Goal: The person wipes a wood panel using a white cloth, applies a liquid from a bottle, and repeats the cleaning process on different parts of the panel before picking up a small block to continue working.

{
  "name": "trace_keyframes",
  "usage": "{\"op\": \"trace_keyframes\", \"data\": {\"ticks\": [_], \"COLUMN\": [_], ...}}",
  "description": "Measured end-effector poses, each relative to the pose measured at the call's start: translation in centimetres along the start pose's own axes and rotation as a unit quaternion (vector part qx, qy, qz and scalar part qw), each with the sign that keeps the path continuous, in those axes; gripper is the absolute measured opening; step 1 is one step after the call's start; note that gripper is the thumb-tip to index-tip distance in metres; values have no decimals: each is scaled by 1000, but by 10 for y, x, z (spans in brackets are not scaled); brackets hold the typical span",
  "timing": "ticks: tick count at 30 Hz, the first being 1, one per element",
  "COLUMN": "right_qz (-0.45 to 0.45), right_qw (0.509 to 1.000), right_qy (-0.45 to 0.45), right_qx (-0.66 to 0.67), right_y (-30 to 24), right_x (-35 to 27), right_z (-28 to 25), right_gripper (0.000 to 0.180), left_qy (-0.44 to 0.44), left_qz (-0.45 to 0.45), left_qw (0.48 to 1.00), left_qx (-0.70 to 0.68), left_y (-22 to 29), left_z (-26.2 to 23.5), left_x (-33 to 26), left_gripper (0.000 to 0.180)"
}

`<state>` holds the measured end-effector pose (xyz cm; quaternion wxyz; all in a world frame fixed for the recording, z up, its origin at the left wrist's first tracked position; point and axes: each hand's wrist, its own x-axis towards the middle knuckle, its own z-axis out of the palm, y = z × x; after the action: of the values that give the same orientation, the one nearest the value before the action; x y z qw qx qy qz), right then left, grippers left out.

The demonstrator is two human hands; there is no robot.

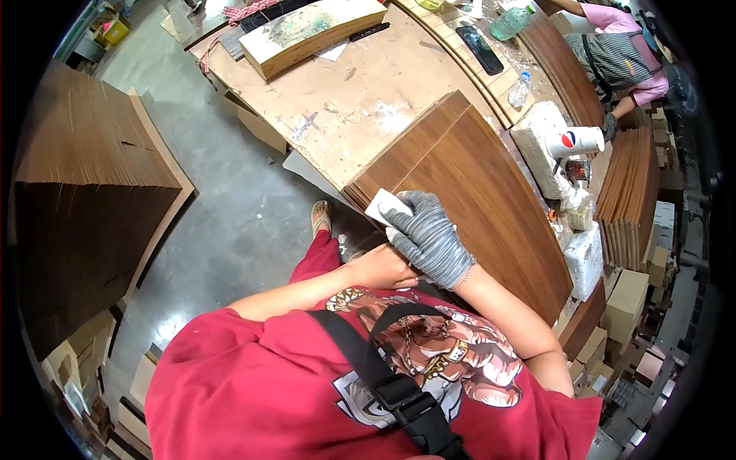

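My right hand (pixel 433 239) wears a grey knitted glove and grips a small white block (pixel 388 207), whose exact kind I cannot make out. The block is at the near left edge of a stack of brown wood-grain boards (pixel 479 207) on the workbench. Close to my body, my bare left hand (pixel 386 266) sits just below and left of the glove. Its fingers are mostly hidden, so whether it holds anything does not show.
A pale wooden block (pixel 313 34) rests on the workbench (pixel 322 115). A phone (pixel 480 50), bottles and a paper cup (pixel 576 142) line the right side. Tall board stacks (pixel 92 146) stand at left. Another person in pink (pixel 625 57) works at far right.
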<state>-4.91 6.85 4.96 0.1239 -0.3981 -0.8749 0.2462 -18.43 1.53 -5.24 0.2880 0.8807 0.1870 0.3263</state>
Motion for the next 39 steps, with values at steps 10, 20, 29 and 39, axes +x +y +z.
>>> {"op": "trace_keyframes", "data": {"ticks": [10,20,29,39], "right_qz": [82,231,78,65], "right_qw": [979,964,982,998], "right_qy": [129,108,118,24], "right_qx": [-137,-75,-125,-1], "right_y": [169,251,117,15], "right_x": [71,98,57,15], "right_z": [-56,-90,-56,-16], "right_gripper": [33,31,27,32], "left_qy": [-24,-32,-52,-44], "left_qz": [17,18,-7,-8], "left_qw": [1000,999,998,998], "left_qx": [0,-7,-27,-37], "left_y": [-13,-7,-1,-3], "left_z": [2,-3,-9,-2], "left_x": [-3,4,3,2], "left_gripper": [61,61,62,55]}}
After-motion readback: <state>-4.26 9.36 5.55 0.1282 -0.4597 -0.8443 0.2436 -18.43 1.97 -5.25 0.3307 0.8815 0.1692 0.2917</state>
